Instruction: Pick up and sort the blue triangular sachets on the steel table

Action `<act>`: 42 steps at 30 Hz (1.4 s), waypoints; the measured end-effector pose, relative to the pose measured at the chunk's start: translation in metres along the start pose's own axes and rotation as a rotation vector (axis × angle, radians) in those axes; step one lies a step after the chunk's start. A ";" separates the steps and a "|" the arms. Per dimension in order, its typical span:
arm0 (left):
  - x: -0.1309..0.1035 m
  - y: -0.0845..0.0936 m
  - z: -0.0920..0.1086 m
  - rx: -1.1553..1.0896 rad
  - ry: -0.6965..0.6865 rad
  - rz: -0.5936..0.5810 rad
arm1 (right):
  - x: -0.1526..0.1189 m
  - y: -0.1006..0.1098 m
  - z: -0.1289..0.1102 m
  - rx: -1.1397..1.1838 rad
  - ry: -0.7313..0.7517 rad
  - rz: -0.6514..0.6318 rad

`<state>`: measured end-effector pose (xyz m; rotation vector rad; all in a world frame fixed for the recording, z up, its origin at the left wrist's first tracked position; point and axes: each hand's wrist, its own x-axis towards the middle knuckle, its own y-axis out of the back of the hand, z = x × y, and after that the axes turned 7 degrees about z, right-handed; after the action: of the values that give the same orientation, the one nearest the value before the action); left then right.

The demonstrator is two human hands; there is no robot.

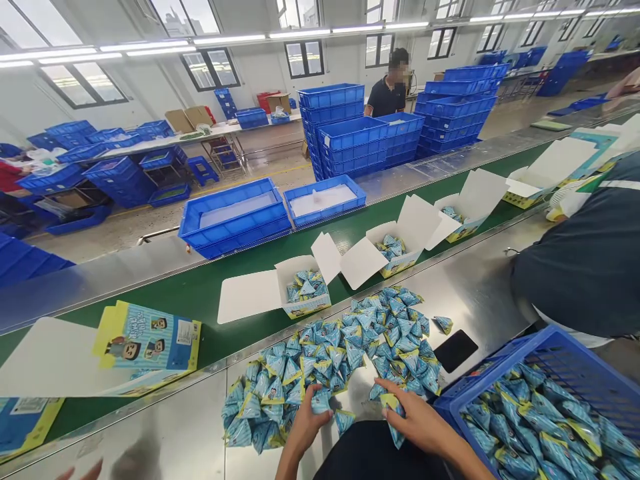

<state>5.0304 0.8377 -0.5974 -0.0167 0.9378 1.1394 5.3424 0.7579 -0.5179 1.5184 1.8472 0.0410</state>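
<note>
Left hand grip on packet, right hand holding packets, blue crate and open boxes filled alike

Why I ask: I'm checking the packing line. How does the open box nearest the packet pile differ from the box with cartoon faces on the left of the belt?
The open box stands upright, flaps spread, with blue packets inside; the printed box lies flat on its side, contents hidden. The open box shows mostly white flaps; the printed box shows its cartoon front. Both sit on the green belt.
</note>
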 end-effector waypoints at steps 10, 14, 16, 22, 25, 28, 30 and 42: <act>-0.040 -0.011 0.128 0.112 -0.148 -0.385 | 0.006 0.025 0.000 0.089 0.113 -0.022; -0.038 -0.021 0.148 0.208 -0.176 -0.428 | 0.010 0.047 0.007 0.054 0.120 -0.031; -0.036 -0.024 0.156 0.227 -0.174 -0.458 | 0.013 0.056 0.010 0.045 0.147 -0.055; -0.035 -0.050 0.174 0.148 -0.157 -0.585 | 0.022 0.057 0.020 0.073 0.215 -0.076; -0.032 -0.070 0.184 0.156 -0.100 -0.577 | 0.027 0.060 0.022 0.055 0.207 -0.058; -0.028 -0.076 0.194 0.143 -0.130 -0.542 | 0.029 0.082 0.020 0.059 0.163 -0.056; -0.027 -0.067 0.198 -0.005 -0.187 -0.546 | 0.026 0.109 0.019 0.218 0.132 -0.125; -0.043 -0.045 0.237 -0.655 -0.525 -0.829 | 0.023 0.179 0.049 1.367 0.434 -0.715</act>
<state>5.2095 0.8920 -0.4386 -0.5616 0.0173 0.5674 5.5184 0.8111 -0.4840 1.5042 2.8825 -1.6144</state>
